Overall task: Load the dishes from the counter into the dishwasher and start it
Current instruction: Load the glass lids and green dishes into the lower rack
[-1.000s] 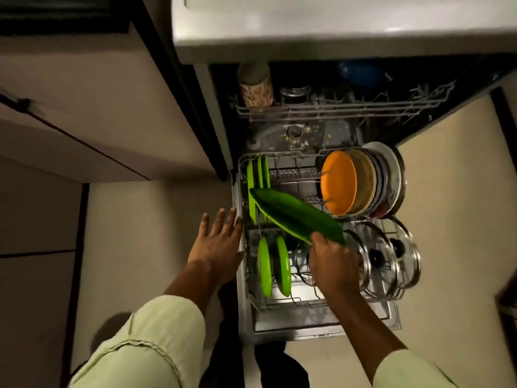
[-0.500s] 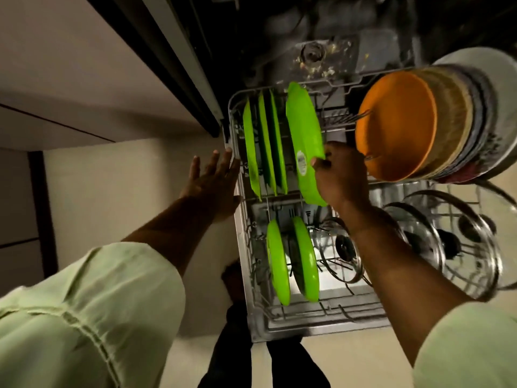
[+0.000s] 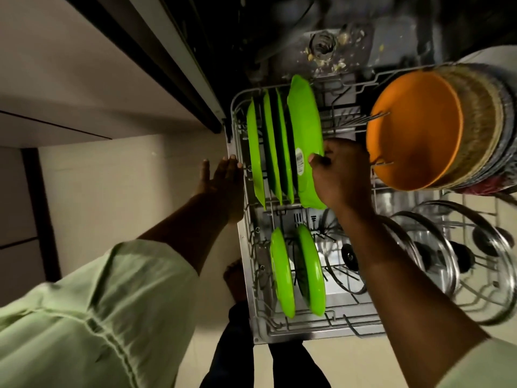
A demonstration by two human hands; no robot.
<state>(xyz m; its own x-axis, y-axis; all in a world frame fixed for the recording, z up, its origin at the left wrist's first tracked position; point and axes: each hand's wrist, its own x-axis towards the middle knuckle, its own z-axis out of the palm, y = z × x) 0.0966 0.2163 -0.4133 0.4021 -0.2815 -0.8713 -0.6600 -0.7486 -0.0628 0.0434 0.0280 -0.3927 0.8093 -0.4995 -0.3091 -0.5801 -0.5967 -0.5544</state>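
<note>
Fingers [image 3: 317, 161] of the right hand [image 3: 340, 177] pinch the rim of a large green plate [image 3: 305, 127], stood on edge at 11 o'clock in the pulled-out dishwasher rack [image 3: 282, 336], just beside three slotted green plates [image 3: 270, 147]. An orange plate [image 3: 414, 130] fronts a stack at 2 o'clock, pot lids [image 3: 436, 247] fill 4 o'clock, and two small green plates [image 3: 310, 270] stand at 6. The left hand [image 3: 221, 186], fingers straight, lies against the rack's 9 o'clock rim. Done well, the plate seats upright between prongs, clear of its neighbour, before the pinch lets go.
</note>
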